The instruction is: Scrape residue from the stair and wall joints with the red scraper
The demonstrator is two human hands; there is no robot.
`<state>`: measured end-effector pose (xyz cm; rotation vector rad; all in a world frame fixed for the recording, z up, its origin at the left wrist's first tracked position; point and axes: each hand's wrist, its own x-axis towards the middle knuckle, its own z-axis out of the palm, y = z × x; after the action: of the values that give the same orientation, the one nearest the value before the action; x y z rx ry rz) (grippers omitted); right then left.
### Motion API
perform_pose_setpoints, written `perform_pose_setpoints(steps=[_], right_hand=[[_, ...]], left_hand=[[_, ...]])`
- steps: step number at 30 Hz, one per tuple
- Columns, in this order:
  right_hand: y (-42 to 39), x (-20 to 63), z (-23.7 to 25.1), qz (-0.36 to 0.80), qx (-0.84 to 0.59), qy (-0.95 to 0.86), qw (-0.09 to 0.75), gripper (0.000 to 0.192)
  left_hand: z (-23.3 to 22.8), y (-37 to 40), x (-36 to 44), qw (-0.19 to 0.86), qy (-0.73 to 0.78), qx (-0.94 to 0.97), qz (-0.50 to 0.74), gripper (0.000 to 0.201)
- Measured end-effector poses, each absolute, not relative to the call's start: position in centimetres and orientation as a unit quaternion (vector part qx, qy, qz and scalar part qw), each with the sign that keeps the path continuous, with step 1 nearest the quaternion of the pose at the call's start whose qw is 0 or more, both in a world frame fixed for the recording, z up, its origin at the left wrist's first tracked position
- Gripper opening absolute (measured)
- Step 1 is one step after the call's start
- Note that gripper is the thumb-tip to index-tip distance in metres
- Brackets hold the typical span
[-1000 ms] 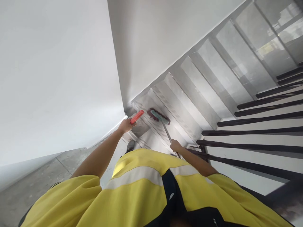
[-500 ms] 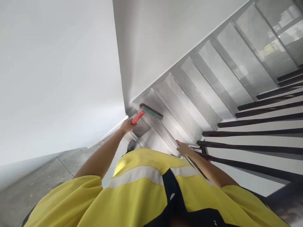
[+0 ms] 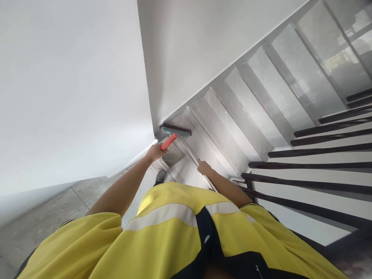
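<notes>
My left hand (image 3: 157, 152) is closed around the red grip of a long-handled dustpan (image 3: 169, 142). The greyish pan (image 3: 173, 157) rests on a step below that hand, with some bits of debris in it. In my right hand (image 3: 204, 167) is the thin pale pole of a broom (image 3: 188, 150). The broom's teal head (image 3: 176, 130), edged with dark bristles, lies against the step in the corner by the wall, just beyond the red grip. Part of the pole's upper end is hidden by my arm and body.
Pale stairs (image 3: 232, 104) with grooved edges run up to the right along a grey wall (image 3: 197, 46). Dark railing bars (image 3: 308, 166) line the right side. A white wall (image 3: 72, 89) and grey floor (image 3: 58, 213) are at left. My shoe (image 3: 160, 176) stands on the stairs.
The broom head has moved left toward the wall corner. My right hand has shifted left and slightly up with the pole. My left hand and the dustpan have hardly moved.
</notes>
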<state>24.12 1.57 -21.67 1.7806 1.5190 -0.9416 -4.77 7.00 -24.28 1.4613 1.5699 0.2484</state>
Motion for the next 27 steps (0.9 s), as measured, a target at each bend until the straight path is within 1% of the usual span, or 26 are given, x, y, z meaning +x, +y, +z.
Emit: perform_pose_setpoints(steps=[2,5,9,11,13,15,17,19,21,24,27], right_hand=[[2.5,25.0,-20.8,-0.381,0.668,0.576,0.277,0.070],[1.0,28.5,-19.3,-0.393,0.689,0.549,0.264,0.071],[-4.2,34.7,-17.3,-0.344,0.717,0.532,0.291,0.064],[-6.3,36.9,-16.8,-0.324,0.705,0.546,0.314,0.056],[-7.3,37.7,-16.9,-0.298,0.684,0.568,0.349,0.051],[-6.8,36.7,-18.0,-0.281,0.670,0.577,0.374,0.052],[-4.8,34.1,-19.8,-0.283,0.672,0.569,0.379,0.054],[-1.6,30.6,-21.7,-0.314,0.672,0.563,0.364,0.052],[1.8,27.4,-23.0,-0.303,0.678,0.583,0.330,0.058],[5.6,25.4,-23.0,-0.318,0.676,0.594,0.300,0.066],[5.7,27.2,-21.4,-0.379,0.683,0.566,0.263,0.069]], left_hand=[[-24.3,7.0,-4.8,0.469,0.642,0.599,0.097,0.032],[-24.4,6.9,-4.8,0.465,0.642,0.602,0.096,0.031],[-24.5,6.9,-4.7,0.464,0.642,0.602,0.100,0.030],[-24.6,7.0,-4.7,0.466,0.639,0.604,0.101,0.030],[-24.5,7.2,-4.8,0.468,0.637,0.605,0.101,0.031],[-24.5,7.2,-4.9,0.470,0.635,0.605,0.101,0.032],[-24.5,7.2,-5.0,0.474,0.632,0.605,0.097,0.032],[-24.5,7.0,-5.1,0.476,0.630,0.607,0.090,0.030],[-24.4,6.8,-5.1,0.474,0.633,0.607,0.082,0.030],[-24.2,6.7,-5.1,0.469,0.637,0.608,0.069,0.032],[-23.8,6.8,-4.9,0.466,0.635,0.614,0.062,0.033]])
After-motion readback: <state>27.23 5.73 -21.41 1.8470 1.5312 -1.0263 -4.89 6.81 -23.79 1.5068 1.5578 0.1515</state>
